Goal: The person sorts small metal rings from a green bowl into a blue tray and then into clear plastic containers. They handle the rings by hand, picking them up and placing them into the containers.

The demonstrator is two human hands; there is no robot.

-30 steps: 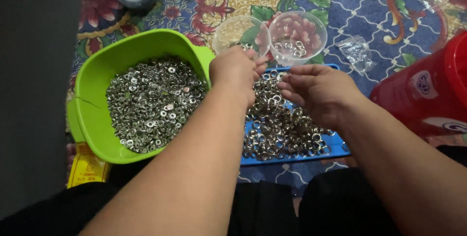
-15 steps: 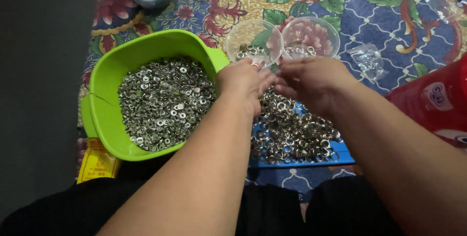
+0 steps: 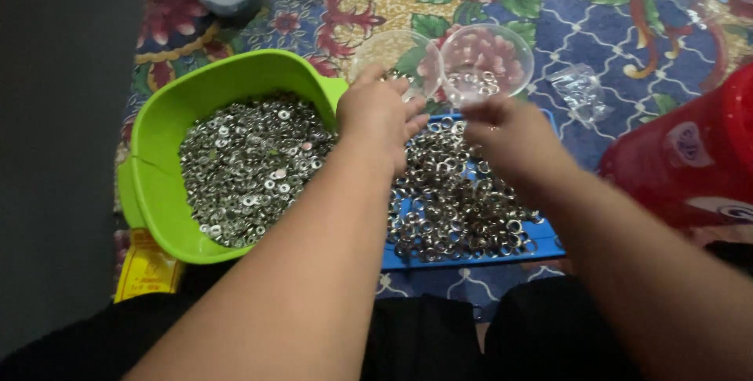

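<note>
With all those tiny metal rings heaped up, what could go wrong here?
The heap of metal rings rises above the flat blue tray, so the left hand or right hand could brush some onto the patterned cloth. The two clear cups look light and may tip. The green tub seems cracked at its near rim.

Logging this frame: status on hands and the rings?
Left hand and right hand over the blue tray of metal rings; grip unclear. Green basin of rings at left. Two clear cups just beyond the hands. Nothing blocking.
</note>
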